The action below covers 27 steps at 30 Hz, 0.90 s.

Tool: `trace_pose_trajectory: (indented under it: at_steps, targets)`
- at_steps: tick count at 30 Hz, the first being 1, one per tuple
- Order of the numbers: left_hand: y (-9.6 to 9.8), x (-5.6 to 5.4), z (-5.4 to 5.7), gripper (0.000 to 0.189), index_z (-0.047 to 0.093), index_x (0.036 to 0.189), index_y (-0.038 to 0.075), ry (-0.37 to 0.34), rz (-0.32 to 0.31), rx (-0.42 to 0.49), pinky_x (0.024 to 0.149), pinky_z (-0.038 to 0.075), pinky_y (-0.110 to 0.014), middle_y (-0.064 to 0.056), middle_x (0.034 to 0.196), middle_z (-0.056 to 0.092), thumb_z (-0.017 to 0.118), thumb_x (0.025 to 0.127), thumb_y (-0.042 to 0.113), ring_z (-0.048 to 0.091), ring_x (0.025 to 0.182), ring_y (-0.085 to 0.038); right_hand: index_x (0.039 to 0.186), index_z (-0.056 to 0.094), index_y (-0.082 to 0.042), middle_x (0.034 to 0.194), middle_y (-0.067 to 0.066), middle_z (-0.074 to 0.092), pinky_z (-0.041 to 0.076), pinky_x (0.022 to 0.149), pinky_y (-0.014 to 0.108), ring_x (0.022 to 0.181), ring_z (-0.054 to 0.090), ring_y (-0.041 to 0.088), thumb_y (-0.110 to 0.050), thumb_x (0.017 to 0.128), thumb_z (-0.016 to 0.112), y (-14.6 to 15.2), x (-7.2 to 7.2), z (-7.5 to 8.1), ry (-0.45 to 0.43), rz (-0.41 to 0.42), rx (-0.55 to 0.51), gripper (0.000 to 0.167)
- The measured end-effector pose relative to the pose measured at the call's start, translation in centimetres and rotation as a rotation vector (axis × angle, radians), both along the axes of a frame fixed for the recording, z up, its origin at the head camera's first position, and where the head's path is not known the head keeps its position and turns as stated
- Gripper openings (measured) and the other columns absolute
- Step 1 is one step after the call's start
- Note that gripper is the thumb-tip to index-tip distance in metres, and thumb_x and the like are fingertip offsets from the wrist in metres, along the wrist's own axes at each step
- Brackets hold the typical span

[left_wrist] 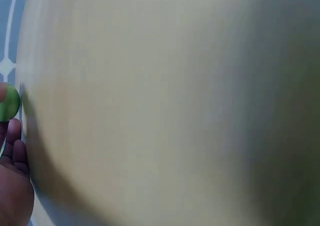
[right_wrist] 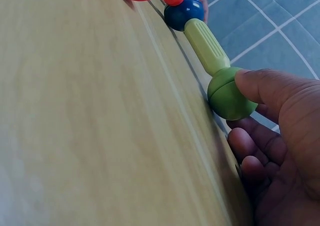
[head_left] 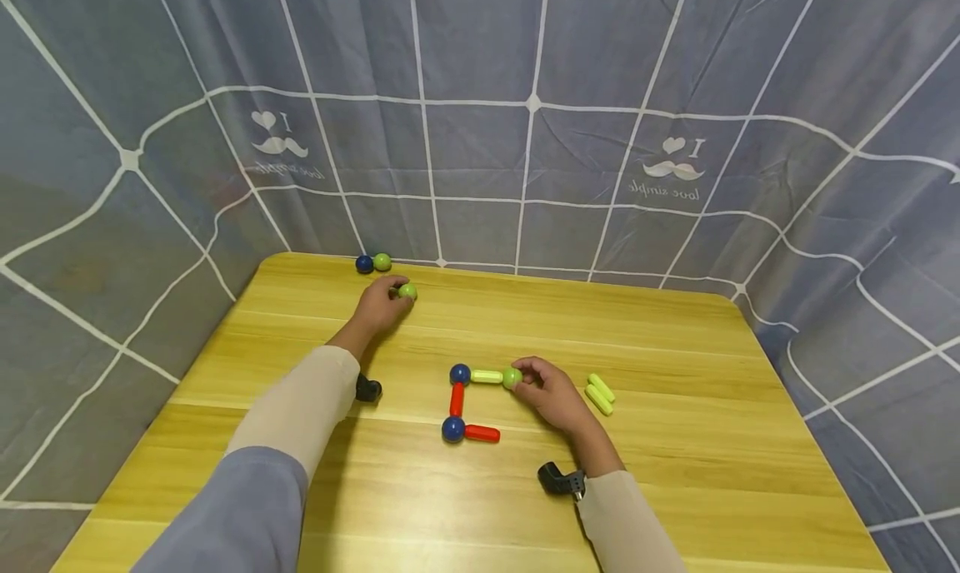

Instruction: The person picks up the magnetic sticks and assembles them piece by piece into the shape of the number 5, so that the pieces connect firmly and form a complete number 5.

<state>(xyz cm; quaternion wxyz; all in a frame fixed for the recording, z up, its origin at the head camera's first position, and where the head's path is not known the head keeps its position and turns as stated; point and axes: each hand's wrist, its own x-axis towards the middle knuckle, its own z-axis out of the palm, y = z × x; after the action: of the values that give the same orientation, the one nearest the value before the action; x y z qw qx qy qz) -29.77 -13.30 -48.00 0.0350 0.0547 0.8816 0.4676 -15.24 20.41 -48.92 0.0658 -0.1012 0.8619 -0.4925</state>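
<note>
Toward the back left of the table, my left hand [head_left: 382,305] pinches a green ball [head_left: 407,291]; in the left wrist view only part of that ball [left_wrist: 10,103] shows, at the edge. My right hand [head_left: 553,394] holds a second green ball [head_left: 512,378] between thumb and fingers. In the right wrist view this ball [right_wrist: 231,94] joins a yellow-green rod [right_wrist: 206,45]. The rod's other end meets a blue ball [head_left: 461,375]. From there a red rod [head_left: 457,400] runs to another blue ball [head_left: 453,429], which carries a red rod [head_left: 482,433] pointing right.
Two loose yellow-green rods [head_left: 599,398] lie right of my right hand. A blue ball [head_left: 364,264] and a green ball [head_left: 382,261] sit at the wooden table's [head_left: 637,331] back edge. A grey-blue curtain with white lines [head_left: 480,156] hangs behind.
</note>
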Motion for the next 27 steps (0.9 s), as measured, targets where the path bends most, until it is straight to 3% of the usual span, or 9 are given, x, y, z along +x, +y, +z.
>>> trace_pose_trajectory:
  at_steps: [7, 10, 13, 16, 22, 27]
  targets:
    - [0.2, 1.7, -0.1, 0.047, 0.049, 0.143, 0.003, -0.075, 0.076, 0.228, 0.098, 0.044, -0.043, -0.018, 0.138, 0.049, 0.061, 0.099, 0.017, 0.048, 0.122, -0.033, 0.121, 0.066, -0.014, 0.097, 0.002, 0.06, 0.043, 0.081, 0.038, 0.089, 0.053, 0.019, -0.016, 0.093, 0.07, 0.2, 0.1, -0.1, -0.009, -0.006, -0.007, 0.028]
    - [0.0, 2.6, 0.2, 0.047, 0.049, 0.143, 0.004, -0.142, 0.054, 0.328, 0.099, 0.045, -0.042, -0.016, 0.14, 0.049, 0.062, 0.099, 0.016, 0.049, 0.125, -0.033, 0.122, 0.066, -0.014, 0.098, 0.002, 0.06, 0.044, 0.081, 0.038, 0.09, 0.053, 0.02, -0.016, 0.093, 0.07, 0.2, 0.0, 0.1, -0.005, -0.003, -0.01, 0.029]
    - [-0.1, 3.8, 0.6, 0.049, 0.049, 0.144, 0.004, -0.189, 0.003, 0.369, 0.095, 0.046, -0.04, -0.015, 0.139, 0.049, 0.062, 0.098, 0.016, 0.051, 0.122, -0.031, 0.122, 0.065, -0.014, 0.098, 0.002, 0.06, 0.044, 0.081, 0.037, 0.09, 0.053, 0.019, -0.018, 0.094, 0.07, 0.1, -0.1, 0.0, -0.001, 0.002, -0.003, 0.029]
    - [0.4, 5.3, 1.4, 0.049, 0.05, 0.143, 0.003, -0.186, -0.063, 0.364, 0.09, 0.048, -0.039, -0.016, 0.134, 0.053, 0.063, 0.098, 0.017, 0.054, 0.115, -0.029, 0.122, 0.065, -0.014, 0.098, 0.002, 0.06, 0.044, 0.081, 0.037, 0.09, 0.053, 0.019, -0.019, 0.094, 0.07, 0.2, -0.2, -0.1, 0.004, -0.002, 0.003, 0.029]
    - [2.8, 9.3, 3.0, 0.042, 0.061, 0.133, 0.003, -0.083, -0.208, 0.231, 0.081, 0.049, -0.036, -0.011, 0.114, 0.065, 0.069, 0.094, 0.017, 0.058, 0.1, -0.025, 0.122, 0.065, -0.014, 0.098, 0.002, 0.06, 0.044, 0.081, 0.037, 0.09, 0.053, 0.019, -0.018, 0.094, 0.069, 0.2, 0.0, -0.3, 0.008, -0.013, 0.006, 0.028]
    - [4.9, 12.0, 3.4, 0.042, 0.061, 0.13, -0.001, -0.073, -0.332, 0.216, 0.079, 0.049, -0.032, -0.007, 0.106, 0.065, 0.07, 0.093, 0.016, 0.057, 0.096, -0.022, 0.121, 0.065, -0.015, 0.098, 0.001, 0.06, 0.044, 0.082, 0.038, 0.091, 0.053, 0.02, -0.018, 0.094, 0.069, 0.0, 0.2, -0.3, 0.015, -0.011, 0.007, 0.028]
